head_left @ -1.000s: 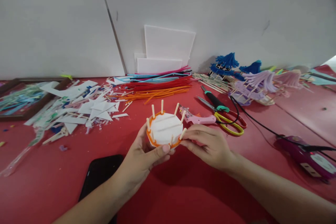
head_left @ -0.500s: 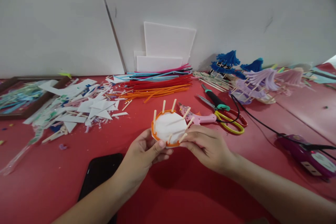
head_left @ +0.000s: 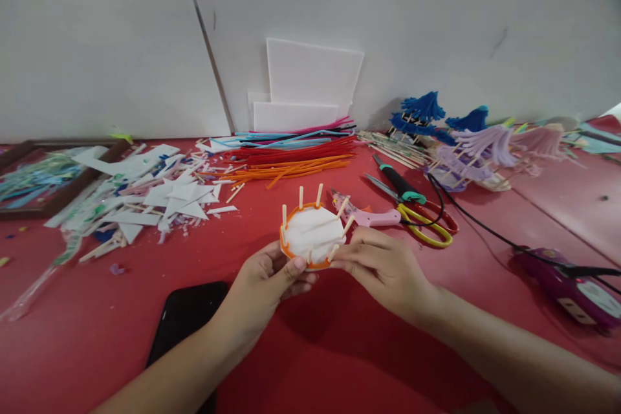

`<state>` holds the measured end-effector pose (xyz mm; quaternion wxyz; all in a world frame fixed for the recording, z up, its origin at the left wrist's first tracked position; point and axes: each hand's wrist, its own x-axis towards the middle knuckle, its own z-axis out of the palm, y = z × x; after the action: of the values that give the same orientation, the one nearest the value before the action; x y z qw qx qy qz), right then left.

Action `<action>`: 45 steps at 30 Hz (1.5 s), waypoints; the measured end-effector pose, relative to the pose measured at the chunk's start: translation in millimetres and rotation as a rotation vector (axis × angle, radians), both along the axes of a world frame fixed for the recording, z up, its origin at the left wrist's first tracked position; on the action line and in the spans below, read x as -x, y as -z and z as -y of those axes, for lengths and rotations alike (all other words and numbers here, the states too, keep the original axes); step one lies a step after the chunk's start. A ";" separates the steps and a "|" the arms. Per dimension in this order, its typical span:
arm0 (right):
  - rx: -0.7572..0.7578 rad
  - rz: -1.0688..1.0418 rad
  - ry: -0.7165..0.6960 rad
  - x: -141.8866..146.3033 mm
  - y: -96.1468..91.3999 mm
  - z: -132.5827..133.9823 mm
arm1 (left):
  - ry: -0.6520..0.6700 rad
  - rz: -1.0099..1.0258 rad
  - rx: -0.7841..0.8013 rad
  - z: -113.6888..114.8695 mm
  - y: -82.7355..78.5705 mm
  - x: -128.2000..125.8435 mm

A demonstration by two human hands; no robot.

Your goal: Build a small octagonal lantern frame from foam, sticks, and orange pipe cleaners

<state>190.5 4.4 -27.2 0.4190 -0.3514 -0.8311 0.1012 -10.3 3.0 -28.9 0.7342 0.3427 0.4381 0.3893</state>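
Held piece: a white foam disc (head_left: 310, 236) with an orange rim and short wooden pegs standing around its edge, held just above the red table (head_left: 339, 349) at the near middle, between both hands.
Left hand: the left hand (head_left: 264, 288) is curled closed on the disc's near left edge, with the thumb tip pressed on the rim.
Right hand: the right hand (head_left: 388, 270) has its fingers drawn together, pinching the near right rim beside a peg.
Near left: a black phone (head_left: 187, 323) lies flat, partly under the left forearm.
Just beyond the disc, right: a pink plastic tool (head_left: 371, 218), then scissors with yellow and red handles (head_left: 429, 228).
Far middle: a bundle of red, orange, blue and pink pipe cleaners (head_left: 291, 155) lies below white foam sheets (head_left: 313, 81) that lean on the wall.
Far left: a heap of white foam offcuts (head_left: 160, 197).
Far right: blue and lilac tasselled pieces (head_left: 466, 136).
Right edge: a purple corded device (head_left: 567, 278).
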 end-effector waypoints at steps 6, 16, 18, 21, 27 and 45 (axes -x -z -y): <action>0.307 -0.118 -0.071 1.1 -1.9 -0.2 | 0.046 0.041 0.047 -0.1 -1.5 0.3; 0.099 -0.051 -0.075 0.1 -1.3 -0.6 | 0.055 0.077 0.073 -0.5 2.0 0.9; 0.083 -0.044 -0.091 -0.6 -2.4 -1.1 | 0.059 0.080 0.077 -0.7 1.8 0.1; 0.090 -0.035 -0.094 -0.9 -3.6 -0.2 | 0.064 0.084 0.082 -1.4 0.8 -1.4; 0.054 -0.014 -0.041 2.0 -3.0 5.1 | 0.052 0.069 0.075 -1.6 -2.3 -1.7; -0.039 0.073 0.006 11.5 8.2 10.9 | 0.053 0.028 0.014 4.4 -7.5 -4.7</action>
<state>179.0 -6.4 -35.4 0.3955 -0.3493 -0.8465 0.0707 -5.7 -1.4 -21.4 0.7527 0.3434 0.4216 0.3713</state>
